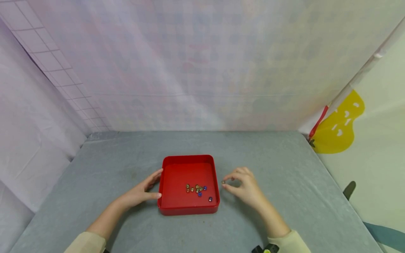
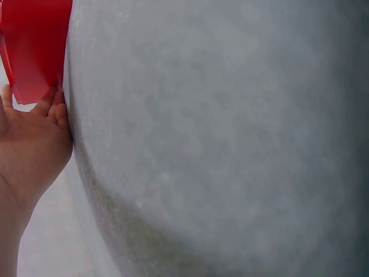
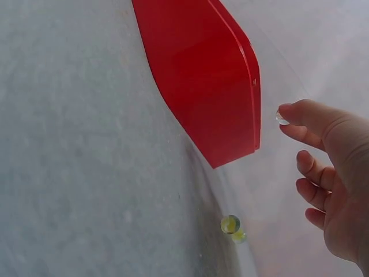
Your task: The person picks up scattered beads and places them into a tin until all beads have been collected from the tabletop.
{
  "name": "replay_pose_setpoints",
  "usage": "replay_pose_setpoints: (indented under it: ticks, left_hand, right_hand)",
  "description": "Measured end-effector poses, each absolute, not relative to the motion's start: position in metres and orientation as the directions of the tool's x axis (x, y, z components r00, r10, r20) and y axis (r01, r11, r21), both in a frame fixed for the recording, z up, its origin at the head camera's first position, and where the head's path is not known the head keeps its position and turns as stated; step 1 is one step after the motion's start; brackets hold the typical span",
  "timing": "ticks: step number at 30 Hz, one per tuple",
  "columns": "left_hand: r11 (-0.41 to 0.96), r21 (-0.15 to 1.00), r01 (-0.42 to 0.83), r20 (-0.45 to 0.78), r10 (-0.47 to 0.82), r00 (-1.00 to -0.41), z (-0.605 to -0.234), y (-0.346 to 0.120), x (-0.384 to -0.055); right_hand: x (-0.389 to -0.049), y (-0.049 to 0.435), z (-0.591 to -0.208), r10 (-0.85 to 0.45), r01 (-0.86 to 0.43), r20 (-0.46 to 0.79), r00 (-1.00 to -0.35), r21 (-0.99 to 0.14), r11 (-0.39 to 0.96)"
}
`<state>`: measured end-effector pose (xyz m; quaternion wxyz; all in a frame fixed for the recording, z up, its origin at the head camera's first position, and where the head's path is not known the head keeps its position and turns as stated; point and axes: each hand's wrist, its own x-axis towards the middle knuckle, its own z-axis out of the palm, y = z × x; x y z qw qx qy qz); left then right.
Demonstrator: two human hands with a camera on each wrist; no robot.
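Observation:
A square red tray sits on the table with several small glass marbles inside, amber ones, blue ones and a dark one near the front right corner. My left hand touches the tray's left wall with fingers and thumb spread along it. Just outside the right wall, my right hand pinches a clear marble between thumb and forefinger. Two yellowish glass marbles lie on the table below that hand in the right wrist view; the hand seems to hide them from the head view.
Grey cloth covers the table. A pale checked curtain hangs at the back, with white fabric on the left side. On the right hangs a light cloth with a yellow print.

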<state>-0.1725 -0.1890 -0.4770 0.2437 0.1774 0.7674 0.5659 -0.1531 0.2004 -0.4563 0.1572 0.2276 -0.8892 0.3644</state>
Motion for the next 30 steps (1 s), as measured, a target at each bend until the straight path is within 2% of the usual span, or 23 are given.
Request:
replay_pose_setpoints:
  ticks: [11,20,30]
  left_hand:
    - [0.287,0.958,0.003,-0.164,0.553,-0.817,-0.477,-0.189,-0.173]
    - [0.280,0.960,0.010,-0.156,0.562,-0.812,-0.479,-0.190,-0.173]
    - [0.286,0.958,0.015,-0.154,0.558,-0.816,-0.479,-0.190,-0.174]
  right_hand:
    - [-0.150,0.191,-0.456,-0.306,-0.507,0.411,-0.859,-0.594,0.625]
    - [-0.150,0.183,-0.457,-0.337,-0.548,0.439,-0.833,-0.577,0.606]
    - [-0.150,0.175,-0.458,-0.352,-0.549,0.425,-0.834,-0.579,0.602]
